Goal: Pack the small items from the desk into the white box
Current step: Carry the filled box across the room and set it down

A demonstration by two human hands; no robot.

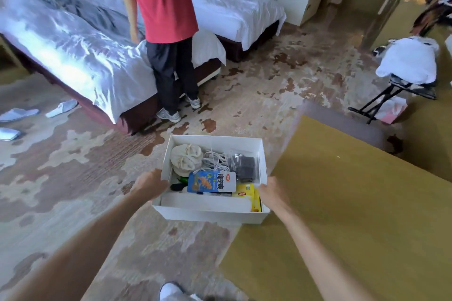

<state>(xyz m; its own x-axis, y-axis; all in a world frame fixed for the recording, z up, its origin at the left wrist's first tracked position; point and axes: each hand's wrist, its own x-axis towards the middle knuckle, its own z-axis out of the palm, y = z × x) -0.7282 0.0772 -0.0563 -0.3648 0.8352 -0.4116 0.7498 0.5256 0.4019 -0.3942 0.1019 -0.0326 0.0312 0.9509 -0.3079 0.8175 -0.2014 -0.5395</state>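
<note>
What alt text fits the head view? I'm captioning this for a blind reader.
Two bare hands, left hand and right hand, hold an open white box over patterned carpet beside a yellow desk. Inside lie socks, a white cable and a blue snack packet. A person in red stands by the bed.

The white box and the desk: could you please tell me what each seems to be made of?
White box: likely cardboard with a matte finish, judging by its thin walls and folded edges. It is held by the left hand and the right hand.
Desk: a smooth, uniform yellowish top, probably laminate or painted board; no grain shows, so solid wood cannot be confirmed.
</note>
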